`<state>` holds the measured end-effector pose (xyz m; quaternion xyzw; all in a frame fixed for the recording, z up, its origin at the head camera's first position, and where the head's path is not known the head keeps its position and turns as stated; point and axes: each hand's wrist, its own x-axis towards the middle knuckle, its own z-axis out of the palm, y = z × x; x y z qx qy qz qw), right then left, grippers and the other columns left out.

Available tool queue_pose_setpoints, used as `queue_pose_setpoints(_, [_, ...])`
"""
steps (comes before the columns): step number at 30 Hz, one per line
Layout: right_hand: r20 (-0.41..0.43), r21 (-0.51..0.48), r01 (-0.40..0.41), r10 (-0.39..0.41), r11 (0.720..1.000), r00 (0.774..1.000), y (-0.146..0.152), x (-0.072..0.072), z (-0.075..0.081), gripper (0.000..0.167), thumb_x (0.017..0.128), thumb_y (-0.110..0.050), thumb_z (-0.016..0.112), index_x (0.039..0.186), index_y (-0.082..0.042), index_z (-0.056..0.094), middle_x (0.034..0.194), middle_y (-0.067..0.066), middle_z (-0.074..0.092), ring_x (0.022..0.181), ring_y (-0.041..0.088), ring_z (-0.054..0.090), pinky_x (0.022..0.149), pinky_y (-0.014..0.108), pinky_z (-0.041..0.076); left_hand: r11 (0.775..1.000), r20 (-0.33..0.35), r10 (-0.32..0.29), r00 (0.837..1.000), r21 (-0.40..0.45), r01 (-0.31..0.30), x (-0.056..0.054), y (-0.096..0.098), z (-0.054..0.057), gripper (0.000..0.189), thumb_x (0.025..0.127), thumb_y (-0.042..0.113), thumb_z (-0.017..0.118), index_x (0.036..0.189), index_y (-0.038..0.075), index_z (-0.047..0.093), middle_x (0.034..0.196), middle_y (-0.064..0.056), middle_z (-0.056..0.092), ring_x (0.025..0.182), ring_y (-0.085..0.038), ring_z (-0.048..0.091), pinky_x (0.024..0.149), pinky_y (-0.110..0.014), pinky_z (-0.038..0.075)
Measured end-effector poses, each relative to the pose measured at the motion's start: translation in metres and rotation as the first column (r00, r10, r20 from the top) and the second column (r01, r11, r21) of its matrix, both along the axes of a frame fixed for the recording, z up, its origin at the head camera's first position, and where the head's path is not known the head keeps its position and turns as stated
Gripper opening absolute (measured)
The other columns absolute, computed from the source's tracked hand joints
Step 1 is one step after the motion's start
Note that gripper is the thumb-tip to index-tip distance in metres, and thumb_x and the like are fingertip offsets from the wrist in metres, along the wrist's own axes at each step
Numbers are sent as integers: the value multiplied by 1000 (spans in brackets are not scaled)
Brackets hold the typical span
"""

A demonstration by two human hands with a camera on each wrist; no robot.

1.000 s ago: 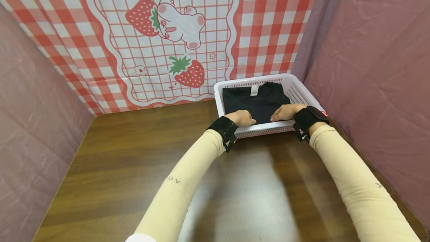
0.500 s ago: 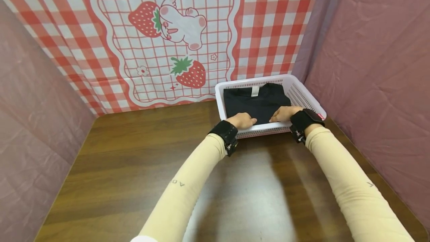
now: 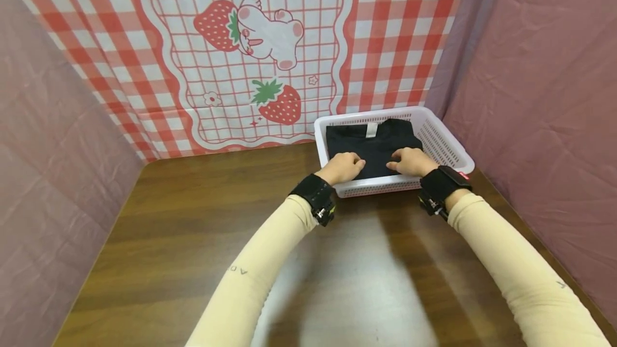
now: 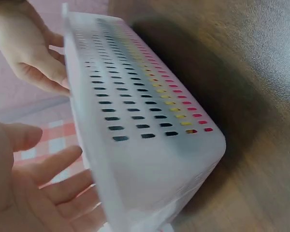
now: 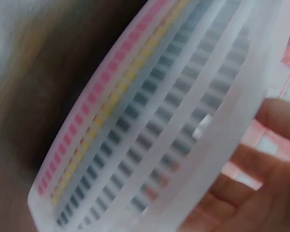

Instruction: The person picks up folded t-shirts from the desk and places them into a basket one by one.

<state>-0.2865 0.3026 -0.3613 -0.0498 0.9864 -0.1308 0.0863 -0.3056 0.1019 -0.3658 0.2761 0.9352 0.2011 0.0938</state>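
Observation:
A folded black garment (image 3: pixel 368 150) with a white tag (image 3: pixel 371 130) at its neckline lies in a white slotted plastic basket (image 3: pixel 324 143). My left hand (image 3: pixel 343 167) is over the basket's near rim, thumb and fingers apart; the left wrist view shows this hand (image 4: pixel 43 188) with spread fingers beside the wall. To its right, my right hand (image 3: pixel 411 162) is above the garment's near edge, also with loose fingers. In the right wrist view, which is blurred, the right hand (image 5: pixel 251 188) has its fingers along the rim. Neither hand grips anything.
Pink and yellow layers (image 4: pixel 183 108) show through the basket's lower slots, beneath dark ones. The basket stands at the back right of a wooden table (image 3: pixel 202 218). Behind hangs a red checked strawberry cloth (image 3: pixel 270 58), and a pink curtain (image 3: pixel 540 95) runs along the right.
Both hands have risen a little from the garment's near edge, and their fingers have loosened and spread. The garment stays in the basket. The head view has shifted slightly.

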Motion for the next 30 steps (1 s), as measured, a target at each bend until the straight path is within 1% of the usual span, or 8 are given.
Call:
queue_pose_setpoints(3, [-57,-25,17,-19,1000,998,-12,7,0,49,95,-27,54,128,10,54,128,34,56,118,50,54,100,57,44,999,-29,20,999,51,-18,2,-9,1,38,102,30,42,126,8,62,125,-7,67,119,-20,61,103,-31,47])
queue_pose_setpoints(7, [-110,-82,16,-25,997,994,-27,18,2,51,96,-28,53,130,10,52,127,33,58,115,47,57,97,56,46,990,-12,43,999,138,-41,7,-26,6,37,101,29,45,127,8,60,128,-8,65,119,-22,62,102,-35,48])
queue_pose_setpoints(14, [-244,-159,-34,-6,987,970,-53,37,2,47,96,-24,56,129,9,53,126,32,59,113,46,58,95,57,46,953,-5,102,995,289,-96,29,-69,7,38,101,28,46,129,6,58,132,-12,62,126,-26,57,107,-39,44])
queue_pose_setpoints(17, [-316,-176,-63,4,982,949,-65,50,1,45,94,-22,60,127,8,56,124,31,61,112,46,59,94,57,47,937,-29,126,992,332,-109,45,-93,5,38,100,26,49,130,4,58,133,-14,60,128,-27,54,110,-40,42])
queue_pose_setpoints(20, [-380,-188,-79,2,979,925,-78,66,0,43,92,-20,62,125,7,57,121,30,63,113,45,59,95,56,47,934,-80,164,983,335,-129,65,-116,3,38,99,25,51,130,4,57,138,-14,57,133,-28,50,113,-41,40])
queue_pose_setpoints(26, [-521,-159,-138,36,978,853,-102,98,-20,41,87,-18,69,120,5,61,118,25,65,112,40,61,94,50,50,945,-182,276,944,230,-232,109,-161,-13,41,99,31,53,132,8,56,145,-14,50,136,-31,47,109,-48,42])
queue_pose_setpoints(28, [-563,-140,-153,49,978,825,-109,108,-29,42,86,-20,71,118,4,62,118,24,65,110,39,62,92,50,52,950,-224,289,931,188,-250,123,-175,-21,43,98,33,55,133,7,55,145,-15,49,136,-33,46,108,-50,42])
queue_pose_setpoints(30, [-581,-121,-162,62,979,811,-114,117,-37,45,84,-23,73,119,3,62,121,25,63,113,40,60,93,51,51,954,-267,297,917,131,-271,136,-187,-30,48,96,36,57,135,8,53,148,-17,46,139,-35,42,110,-53,39])
